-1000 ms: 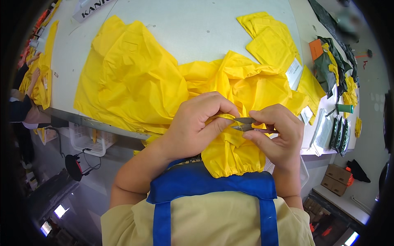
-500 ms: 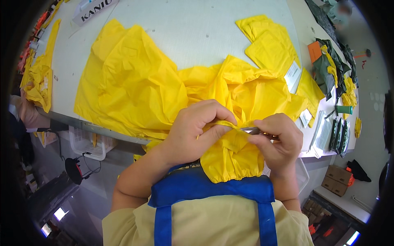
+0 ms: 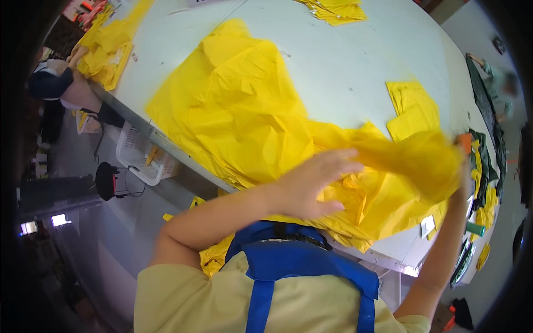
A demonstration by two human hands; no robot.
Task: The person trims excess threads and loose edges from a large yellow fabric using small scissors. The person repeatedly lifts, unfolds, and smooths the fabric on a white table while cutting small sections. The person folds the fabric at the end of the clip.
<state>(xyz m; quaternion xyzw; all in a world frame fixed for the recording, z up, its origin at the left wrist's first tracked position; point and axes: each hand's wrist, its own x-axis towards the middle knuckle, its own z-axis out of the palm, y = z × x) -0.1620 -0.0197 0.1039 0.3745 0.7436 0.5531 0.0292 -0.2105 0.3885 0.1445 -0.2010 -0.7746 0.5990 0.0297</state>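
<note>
A yellow garment of thin, crinkled fabric (image 3: 239,105) lies spread along the near edge of the table. My left hand (image 3: 311,186) hovers over its middle, thumb and fingers apart, with nothing in them. Off to the right, my right hand (image 3: 462,169) is outstretched beside a lifted, motion-blurred part of the garment, a sleeve (image 3: 427,166). The fabric and blur hide its fingers, so I cannot make out its grip or whether the small metal cutting tool is still in it.
Folded yellow pieces (image 3: 413,108) lie beyond the sleeve, and another yellow stack (image 3: 336,11) at the far edge of view. A white plastic basket (image 3: 136,152) stands below the table at left. Another person's hand (image 3: 78,55) touches yellow fabric at far left. Dark green items and a green roll (image 3: 475,228) sit at right.
My hands have parted from the pinched seam. The right one has swung far right and the sleeve has flipped up beside it; the left has opened. The view has shifted.
</note>
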